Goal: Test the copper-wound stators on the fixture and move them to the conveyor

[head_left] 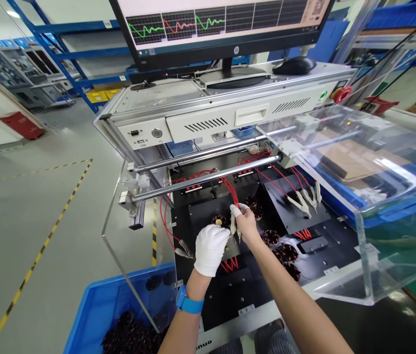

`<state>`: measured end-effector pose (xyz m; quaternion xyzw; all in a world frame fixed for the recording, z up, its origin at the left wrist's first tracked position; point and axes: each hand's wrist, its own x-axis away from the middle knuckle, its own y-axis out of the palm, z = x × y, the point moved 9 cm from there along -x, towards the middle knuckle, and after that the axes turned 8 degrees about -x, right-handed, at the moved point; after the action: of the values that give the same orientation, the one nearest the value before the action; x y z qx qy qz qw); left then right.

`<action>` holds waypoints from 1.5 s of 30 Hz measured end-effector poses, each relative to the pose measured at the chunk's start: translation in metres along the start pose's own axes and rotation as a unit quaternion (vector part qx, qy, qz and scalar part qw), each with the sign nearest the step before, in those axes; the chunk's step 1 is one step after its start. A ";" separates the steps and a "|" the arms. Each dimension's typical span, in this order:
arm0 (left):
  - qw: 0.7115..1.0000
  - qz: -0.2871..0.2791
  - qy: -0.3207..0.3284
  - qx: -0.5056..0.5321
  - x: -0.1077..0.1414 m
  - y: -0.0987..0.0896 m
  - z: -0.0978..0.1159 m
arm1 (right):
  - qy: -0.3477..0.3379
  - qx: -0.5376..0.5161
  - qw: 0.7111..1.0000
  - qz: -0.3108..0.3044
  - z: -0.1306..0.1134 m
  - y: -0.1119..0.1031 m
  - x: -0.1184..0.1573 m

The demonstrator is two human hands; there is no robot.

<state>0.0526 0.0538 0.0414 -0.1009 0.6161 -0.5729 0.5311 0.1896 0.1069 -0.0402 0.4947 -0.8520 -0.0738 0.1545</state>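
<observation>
My left hand [212,250], in a white glove, has its fingers pinched together over the black test plate. What they hold is hidden. My right hand [245,222], with white covers on its fingertips, grips white-sleeved alligator clips [233,225] that hang from red wires [230,186]. The two hands nearly meet at these clips. Just behind my left hand lies a round wound motor stator [219,221] with a pale centre. Another alligator clip [183,250] rests to the left on the plate.
More alligator clips [305,201] lie on the right-hand plate. Several stators [285,252] sit right of my forearm. A clear hinged cover [362,236] and metal rails [208,178] frame the bench. A blue bin [93,300] holds stators. The monitor [230,34] shows waveforms.
</observation>
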 end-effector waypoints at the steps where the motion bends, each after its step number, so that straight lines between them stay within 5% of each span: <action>1: 1.000 0.005 -0.014 0.017 0.000 0.000 -0.003 | 0.017 -0.016 1.000 -0.003 0.002 0.000 0.002; 8: 0.994 0.013 -0.079 0.072 0.004 0.002 -0.012 | 0.033 -0.138 0.989 0.050 0.004 -0.011 0.013; 17: 0.993 0.023 -0.077 0.088 0.000 0.002 -0.011 | 0.037 -0.189 0.978 0.084 0.008 -0.013 0.013; 20: 0.991 0.023 -0.064 0.112 0.017 -0.002 -0.014 | 0.039 -0.163 0.983 0.077 0.008 -0.018 0.006; 22: 0.985 0.057 -0.124 0.105 0.043 -0.008 -0.033 | 0.008 -0.093 0.993 0.070 0.001 -0.025 0.002; 24: 0.946 0.116 -0.290 0.085 0.081 -0.014 -0.071 | -0.068 0.030 0.995 0.063 -0.018 -0.031 0.002; 26: 0.859 0.136 -0.483 0.101 0.125 -0.006 -0.107 | -0.186 0.166 0.968 0.026 -0.047 -0.022 0.013; 28: 0.783 0.112 -0.592 0.152 0.147 0.012 -0.126 | -0.304 0.276 0.907 -0.095 -0.069 0.011 0.035; 30: 0.758 0.091 -0.618 0.189 0.145 0.020 -0.131 | -0.383 0.356 0.809 -0.268 -0.072 0.052 0.067; 32: 0.765 0.089 -0.598 0.220 0.129 0.014 -0.125 | -0.419 0.421 0.699 -0.399 -0.061 0.079 0.096; 35: 0.756 0.088 -0.533 0.370 0.100 -0.003 -0.097 | -0.435 0.490 0.600 -0.459 -0.044 0.094 0.108; 39: 0.673 0.081 -0.442 0.587 0.066 -0.020 -0.061 | -0.438 0.502 0.581 -0.468 -0.033 0.096 0.104; 45: 0.641 0.232 -0.527 0.508 0.064 -0.011 -0.096 | -0.438 0.495 0.584 -0.471 -0.032 0.097 0.104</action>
<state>-0.0529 0.0609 -0.0054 0.0461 -0.1523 -0.5035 0.8492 0.0722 0.0660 0.0364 0.7347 -0.3686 0.0892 -0.5625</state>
